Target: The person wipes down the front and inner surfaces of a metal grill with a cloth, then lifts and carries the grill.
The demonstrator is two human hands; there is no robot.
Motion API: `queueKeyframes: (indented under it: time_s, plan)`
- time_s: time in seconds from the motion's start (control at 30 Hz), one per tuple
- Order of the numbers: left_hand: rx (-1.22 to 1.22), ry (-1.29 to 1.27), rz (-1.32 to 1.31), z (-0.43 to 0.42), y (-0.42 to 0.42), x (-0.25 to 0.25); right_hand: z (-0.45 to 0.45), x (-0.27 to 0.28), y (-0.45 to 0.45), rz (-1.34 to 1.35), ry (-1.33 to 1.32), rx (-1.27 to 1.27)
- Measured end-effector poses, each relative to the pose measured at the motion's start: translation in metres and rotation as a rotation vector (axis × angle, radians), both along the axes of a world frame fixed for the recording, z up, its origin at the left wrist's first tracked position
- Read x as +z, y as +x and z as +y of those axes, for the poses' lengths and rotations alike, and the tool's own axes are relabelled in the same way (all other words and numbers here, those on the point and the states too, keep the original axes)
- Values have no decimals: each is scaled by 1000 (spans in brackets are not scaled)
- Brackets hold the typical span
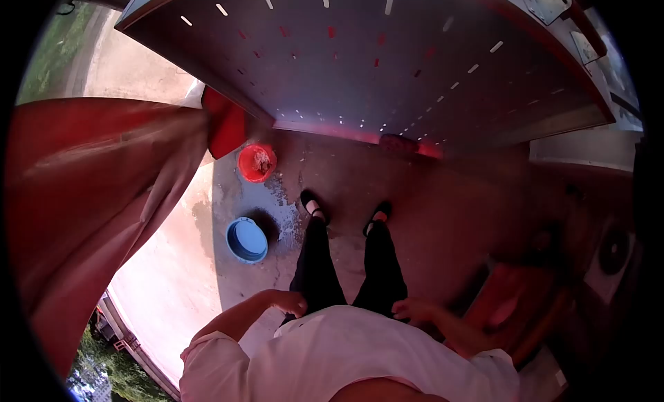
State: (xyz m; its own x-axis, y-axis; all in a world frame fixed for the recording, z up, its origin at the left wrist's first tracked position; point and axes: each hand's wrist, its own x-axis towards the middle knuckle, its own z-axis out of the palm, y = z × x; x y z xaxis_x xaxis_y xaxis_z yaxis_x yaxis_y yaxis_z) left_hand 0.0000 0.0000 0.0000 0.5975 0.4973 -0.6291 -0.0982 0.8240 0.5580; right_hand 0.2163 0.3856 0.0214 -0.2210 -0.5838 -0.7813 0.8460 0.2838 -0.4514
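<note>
The dark trousers are covering the person's legs, and their upper part is lying between the two hands. The left hand is resting at the left hip, its fingers curling inward just beside the cloth; whether this grip is closing on a fold or only touching it, I cannot tell. The right hand is resting at the other hip with bent fingers against or right next to the trousers; how far its grip is opening, and whether it is holding any cloth, I cannot tell either. The hem of the pale shirt is overlapping the waist between both hands.

Below, the dark shoes are standing apart on the concrete floor. To the left of the legs, well apart from the left hand, the blue basin is sitting on the floor. The red bucket is standing farther forward, holding something pale too small to make out. A wet patch is spreading near both containers. Ahead of the feet, a slotted metal panel is stretching across, and a red sheet is hanging at the left.
</note>
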Motion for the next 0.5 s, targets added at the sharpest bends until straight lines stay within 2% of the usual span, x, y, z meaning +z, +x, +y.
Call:
queueKeyframes:
  time_s: [0.07,0.1,0.13,0.2,0.23,0.27,0.3,0.33,0.37,0.4,0.43,0.47,0.5]
  plan:
    - [109,-96,-201,-18,21,42,-34,19,45,-314,-166,-112]
    - [172,-125,-291,-7,-1,-1,-20,-14,22,-488,-211,-176]
    - [248,-226,-298,-26,-24,2,-40,-47,-7,-401,-247,-69]
    - [-181,-87,-236,2,-47,-41,-33,-99,-45,-304,-229,99]
    - [-405,-16,-193,16,-72,-71,-22,-145,-83,106,-13,106]
    - [-408,143,28,26,-88,-103,-10,-184,-108,116,169,-164]
    - [-372,157,266,46,-106,-124,1,-218,-138,239,380,-303]
    - [-232,131,529,71,-122,-154,15,-270,-158,516,618,-437]
    - [107,79,713,101,-139,-186,36,-310,-199,592,974,-260]
    - [359,126,910,130,-151,-215,65,-339,-228,775,1028,-341]
    - [423,231,991,157,-168,-240,82,-379,-248,866,1107,-438]
    - [488,337,1069,179,-182,-258,98,-406,-274,962,1186,-385]
    - [558,272,964,197,-186,-274,112,-424,-297,1052,1263,-322]
